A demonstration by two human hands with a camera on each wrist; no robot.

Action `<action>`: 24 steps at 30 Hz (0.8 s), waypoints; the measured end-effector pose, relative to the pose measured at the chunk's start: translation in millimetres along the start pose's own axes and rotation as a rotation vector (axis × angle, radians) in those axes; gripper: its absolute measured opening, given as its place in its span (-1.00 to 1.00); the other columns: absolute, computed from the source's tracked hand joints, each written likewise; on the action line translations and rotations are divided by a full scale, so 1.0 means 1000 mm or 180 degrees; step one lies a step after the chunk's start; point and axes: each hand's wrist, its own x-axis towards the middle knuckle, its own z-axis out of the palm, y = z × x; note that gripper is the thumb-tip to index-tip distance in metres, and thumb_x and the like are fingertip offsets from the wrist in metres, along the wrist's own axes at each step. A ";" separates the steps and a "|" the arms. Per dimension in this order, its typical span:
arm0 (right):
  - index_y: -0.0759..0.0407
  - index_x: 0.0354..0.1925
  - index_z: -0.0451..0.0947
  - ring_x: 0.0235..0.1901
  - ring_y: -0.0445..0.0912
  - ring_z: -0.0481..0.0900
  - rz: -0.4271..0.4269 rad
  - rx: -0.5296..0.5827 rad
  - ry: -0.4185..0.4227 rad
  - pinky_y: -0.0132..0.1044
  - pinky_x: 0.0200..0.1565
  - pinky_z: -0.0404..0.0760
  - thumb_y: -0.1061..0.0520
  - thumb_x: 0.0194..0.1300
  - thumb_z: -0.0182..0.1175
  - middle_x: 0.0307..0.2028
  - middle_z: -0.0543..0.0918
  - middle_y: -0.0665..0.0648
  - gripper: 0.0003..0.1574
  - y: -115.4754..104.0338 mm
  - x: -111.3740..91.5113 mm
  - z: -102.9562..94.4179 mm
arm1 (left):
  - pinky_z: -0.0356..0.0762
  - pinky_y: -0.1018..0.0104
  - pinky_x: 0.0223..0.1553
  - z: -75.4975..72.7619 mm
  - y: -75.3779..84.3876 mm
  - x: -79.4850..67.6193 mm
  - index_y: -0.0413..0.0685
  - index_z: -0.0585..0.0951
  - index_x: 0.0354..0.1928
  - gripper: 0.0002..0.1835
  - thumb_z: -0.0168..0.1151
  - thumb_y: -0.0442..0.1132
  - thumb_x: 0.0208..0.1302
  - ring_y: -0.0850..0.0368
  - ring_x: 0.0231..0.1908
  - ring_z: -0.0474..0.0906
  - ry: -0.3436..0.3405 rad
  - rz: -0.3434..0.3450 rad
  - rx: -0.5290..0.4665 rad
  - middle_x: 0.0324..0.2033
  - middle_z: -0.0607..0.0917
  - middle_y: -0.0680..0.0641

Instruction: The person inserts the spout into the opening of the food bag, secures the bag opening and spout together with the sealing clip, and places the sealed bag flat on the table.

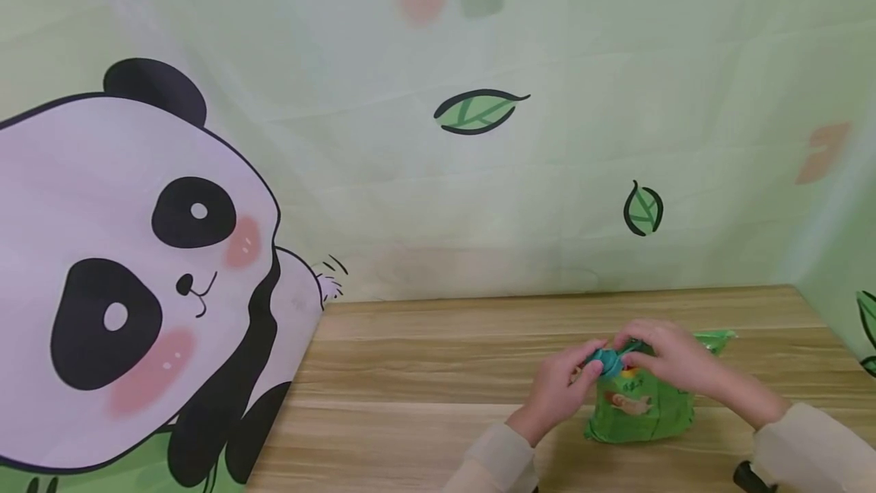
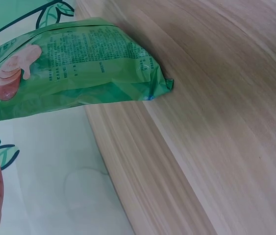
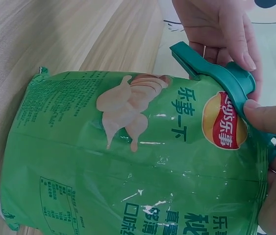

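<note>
A green Lay's potato chip bag point(image 1: 643, 417) stands on the table, its printed side showing. Across one top corner lies a teal bag clip point(image 3: 223, 78) with a round cap-like part; its long arm sticks out past the bag's edge. My left hand point(image 1: 557, 392) pinches the clip near that round part, thumb on top. From the other side my right hand point(image 1: 674, 357) grips the clip and the bag's top edge, its thumb pressing on the clip. The left wrist view shows the bag's side point(image 2: 84, 68), with only part of a hand and the clip's end at the left edge.
The wood-grain table point(image 1: 411, 371) extends left of the bag. Behind it hangs a pale green cloth backdrop point(image 1: 582, 173) with leaf prints and a large panda point(image 1: 137, 249) at the left. A dark object point(image 1: 751, 476) shows beside the right sleeve.
</note>
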 end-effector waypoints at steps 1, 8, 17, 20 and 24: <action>-0.04 -0.42 0.47 -0.45 -0.39 0.41 0.0032 0.0016 0.0005 -0.44 -0.45 0.42 0.23 -0.04 0.28 -0.46 0.55 -0.18 -0.78 0.000 0.000 0.000 | 0.34 0.77 -0.33 -0.001 0.000 0.000 -0.02 0.43 0.11 -0.65 -0.12 -0.14 0.34 0.38 -0.31 0.50 -0.0008 -0.0023 0.0015 -0.15 0.63 0.01; -0.04 -0.51 0.36 -0.56 -0.42 0.25 0.0183 0.0066 0.0016 -0.49 -0.51 0.27 0.27 -0.05 0.29 -0.56 0.42 -0.24 -0.70 0.000 0.002 0.001 | 0.32 0.78 -0.35 -0.003 0.000 0.002 0.02 0.47 0.04 -0.67 -0.11 -0.09 0.31 0.43 -0.32 0.47 -0.0071 -0.0125 -0.0023 -0.16 0.63 0.04; -0.04 -0.55 0.31 -0.61 -0.41 0.22 0.0371 -0.0039 -0.0039 -0.50 -0.54 0.24 0.27 -0.04 0.28 -0.61 0.37 -0.23 -0.67 -0.006 0.004 0.000 | 0.31 0.80 -0.40 -0.005 -0.001 0.003 0.08 0.50 -0.01 -0.69 -0.09 -0.06 0.28 0.48 -0.41 0.43 -0.0082 -0.0055 0.0080 -0.22 0.65 0.08; -0.03 -0.56 0.31 -0.62 -0.41 0.21 0.0358 -0.0009 -0.0017 -0.50 -0.55 0.22 0.28 -0.05 0.28 -0.62 0.37 -0.23 -0.67 -0.007 0.004 0.000 | 0.32 0.79 -0.40 -0.006 -0.001 0.004 0.09 0.50 -0.01 -0.69 -0.08 -0.06 0.27 0.49 -0.40 0.44 -0.0130 -0.0090 0.0065 -0.20 0.65 0.08; -0.03 -0.56 0.30 -0.62 -0.41 0.21 0.0317 0.0042 0.0033 -0.50 -0.56 0.22 0.30 -0.08 0.28 -0.62 0.39 -0.22 -0.65 -0.007 0.003 0.001 | 0.34 0.78 -0.38 -0.007 -0.001 0.004 0.06 0.51 0.00 -0.68 -0.05 -0.08 0.27 0.49 -0.37 0.47 -0.0147 -0.0086 0.0056 -0.16 0.65 0.07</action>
